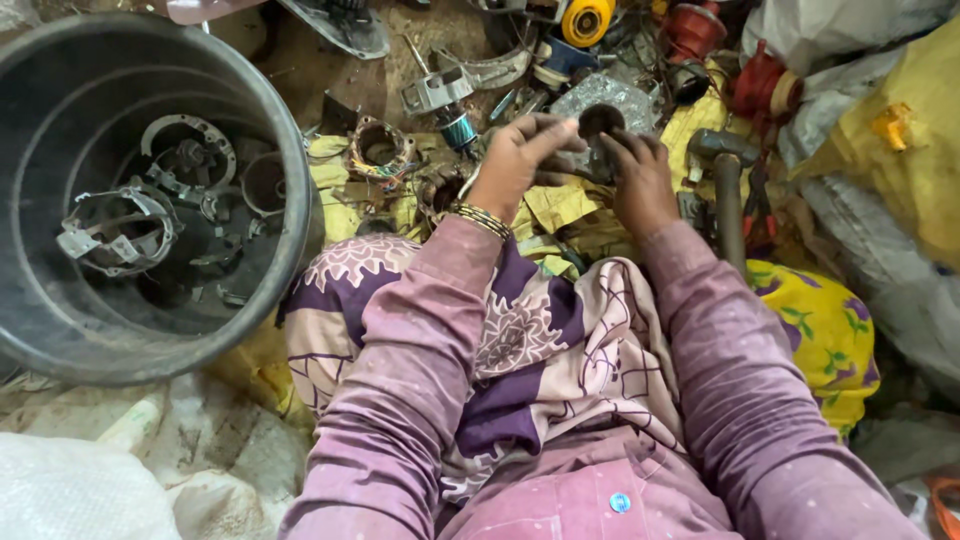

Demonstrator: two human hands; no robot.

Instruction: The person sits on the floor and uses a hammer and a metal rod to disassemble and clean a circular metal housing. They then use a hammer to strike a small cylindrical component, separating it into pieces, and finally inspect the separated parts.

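Black plastic tub (290, 150) stands at the far left, with loose metal rings lying in it. Beside it a motor coil (380, 150) lies on the floor. Further right, the left hand (515, 160) and right hand (640, 180) meet; fingers of both are clamped on a small dark round part (600, 120), raised above the lap for a close look.
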